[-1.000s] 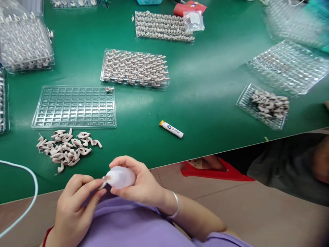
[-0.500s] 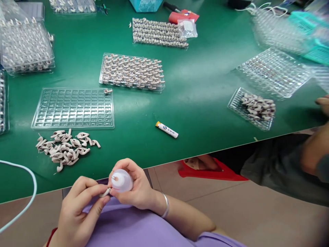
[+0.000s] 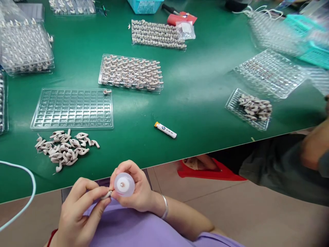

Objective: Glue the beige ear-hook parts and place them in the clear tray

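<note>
Head view: right hand (image 3: 137,195) wraps bottle (image 3: 124,184), nozzle toward camera; left hand (image 3: 77,211) pinches small part (image 3: 106,195), seemingly pointing at bottle.

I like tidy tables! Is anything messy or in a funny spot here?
Yes. A white lighter lies alone on the green table. Beige parts sit heaped loose beside the clear tray, not in its slots.

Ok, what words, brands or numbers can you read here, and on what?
"BMW", after a round badge: on the small white lighter with an orange end, lying on the green table.
No label shows on the translucent round plastic bottle in the right hand.
No marking is legible on the small beige plastic part in the left hand.
The red flat packet at the far edge is too blurred to read.
</note>
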{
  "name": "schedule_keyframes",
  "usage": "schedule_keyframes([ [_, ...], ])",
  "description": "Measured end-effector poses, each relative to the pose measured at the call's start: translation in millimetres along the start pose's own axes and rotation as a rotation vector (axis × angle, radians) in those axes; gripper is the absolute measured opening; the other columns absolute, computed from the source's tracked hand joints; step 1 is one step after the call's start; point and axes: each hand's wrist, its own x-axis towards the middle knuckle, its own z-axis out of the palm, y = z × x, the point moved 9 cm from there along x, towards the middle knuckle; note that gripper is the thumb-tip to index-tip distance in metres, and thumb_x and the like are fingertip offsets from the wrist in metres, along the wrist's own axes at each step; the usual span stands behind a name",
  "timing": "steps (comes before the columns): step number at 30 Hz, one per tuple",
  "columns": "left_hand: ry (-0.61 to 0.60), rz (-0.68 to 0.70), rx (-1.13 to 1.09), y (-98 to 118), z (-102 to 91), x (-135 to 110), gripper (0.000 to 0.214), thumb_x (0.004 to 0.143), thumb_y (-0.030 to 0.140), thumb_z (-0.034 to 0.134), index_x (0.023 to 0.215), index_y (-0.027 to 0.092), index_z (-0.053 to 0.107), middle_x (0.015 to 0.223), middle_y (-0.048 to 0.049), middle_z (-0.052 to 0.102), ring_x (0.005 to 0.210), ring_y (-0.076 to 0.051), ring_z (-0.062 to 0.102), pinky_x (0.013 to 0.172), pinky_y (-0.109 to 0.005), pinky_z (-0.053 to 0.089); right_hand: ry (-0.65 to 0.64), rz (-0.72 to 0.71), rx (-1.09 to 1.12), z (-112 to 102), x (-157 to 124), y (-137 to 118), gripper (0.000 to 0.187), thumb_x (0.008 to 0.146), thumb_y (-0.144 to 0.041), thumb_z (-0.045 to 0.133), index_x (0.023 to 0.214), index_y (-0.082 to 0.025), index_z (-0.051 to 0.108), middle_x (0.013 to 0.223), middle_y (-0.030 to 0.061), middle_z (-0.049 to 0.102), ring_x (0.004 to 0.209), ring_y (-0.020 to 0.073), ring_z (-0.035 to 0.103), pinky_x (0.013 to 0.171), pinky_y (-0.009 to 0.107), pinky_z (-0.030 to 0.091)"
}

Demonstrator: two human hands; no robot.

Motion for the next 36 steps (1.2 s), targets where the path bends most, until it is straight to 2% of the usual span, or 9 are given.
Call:
schedule_keyframes([
  [4, 0.007, 0.032, 0.110, -8, -2.6, -1, 0.018, 0.090, 0.010, 0.059, 0.105, 0.018, 0.065, 0.086, -0.0023, 0.059, 0.076, -0.012, 0.059, 0.066, -0.021, 0.051, -0.027, 0.049, -0.026, -2, 4, -3, 0.047, 0.073, -0.037, 0.082, 0.103, -0.026, 0.047, 0.087, -0.0001, 0.059, 0.068, 0.0118, 0.058, 0.061, 0.025, 0.049],
  [8, 0.081, 0.108, 0.399, -24, -11.1, -3, 0.023, 0.085, 0.010, 0.067, 0.108, 0.016, 0.066, 0.085, -0.0040, 0.062, 0.075, -0.015, 0.059, 0.071, -0.028, 0.049, -0.053, 0.075, -0.209, -14, 10, -14, 0.047, 0.083, -0.031, 0.073, 0.116, -0.027, 0.041, 0.095, 0.0004, 0.058, 0.076, 0.0113, 0.059, 0.064, 0.022, 0.049],
  [10, 0.109, 0.136, 0.510, -30, -13.6, -4, 0.024, 0.084, 0.010, 0.069, 0.108, 0.015, 0.067, 0.083, -0.0046, 0.064, 0.073, -0.017, 0.059, 0.072, -0.031, 0.048, -0.068, 0.010, -0.370, -19, 12, -24, 0.044, 0.086, -0.027, 0.068, 0.120, -0.027, 0.040, 0.094, 0.0003, 0.059, 0.074, 0.0114, 0.059, 0.063, 0.022, 0.049],
  [12, 0.119, 0.149, 0.556, -34, -14.2, -4, 0.024, 0.083, 0.010, 0.069, 0.107, 0.015, 0.067, 0.082, -0.0050, 0.064, 0.072, -0.017, 0.059, 0.072, -0.032, 0.048, -0.067, -0.112, -0.552, -21, 11, -35, 0.041, 0.086, -0.026, 0.068, 0.120, -0.026, 0.045, 0.095, 0.0014, 0.062, 0.073, 0.0121, 0.059, 0.063, 0.022, 0.050],
  [16, 0.132, 0.135, 0.540, -37, -14.5, -4, 0.024, 0.082, 0.009, 0.070, 0.106, 0.015, 0.067, 0.082, -0.0050, 0.065, 0.072, -0.017, 0.058, 0.072, -0.032, 0.047, -0.074, -0.353, -0.761, -15, 5, -51, 0.036, 0.087, -0.028, 0.068, 0.119, -0.024, 0.053, 0.097, 0.0045, 0.068, 0.074, 0.0147, 0.062, 0.066, 0.026, 0.052],
  [21, 0.148, 0.102, 0.506, -41, -14.3, -4, 0.026, 0.082, 0.009, 0.070, 0.107, 0.017, 0.067, 0.082, -0.0039, 0.064, 0.071, -0.017, 0.058, 0.071, -0.031, 0.047, -0.098, -0.510, -0.836, -7, -1, -58, 0.040, 0.086, -0.024, 0.065, 0.124, -0.020, 0.052, 0.090, 0.0061, 0.071, 0.062, 0.0149, 0.055, 0.058, 0.029, 0.050],
  [36, 0.167, 0.098, 0.497, -40, -13.1, -5, 0.025, 0.082, 0.009, 0.071, 0.106, 0.015, 0.068, 0.081, -0.0041, 0.063, 0.071, -0.016, 0.057, 0.070, -0.031, 0.046, -0.122, -0.545, -0.923, -4, -3, -57, 0.039, 0.087, -0.025, 0.062, 0.124, -0.018, 0.051, 0.083, 0.0052, 0.070, 0.060, 0.0155, 0.055, 0.057, 0.030, 0.052],
])
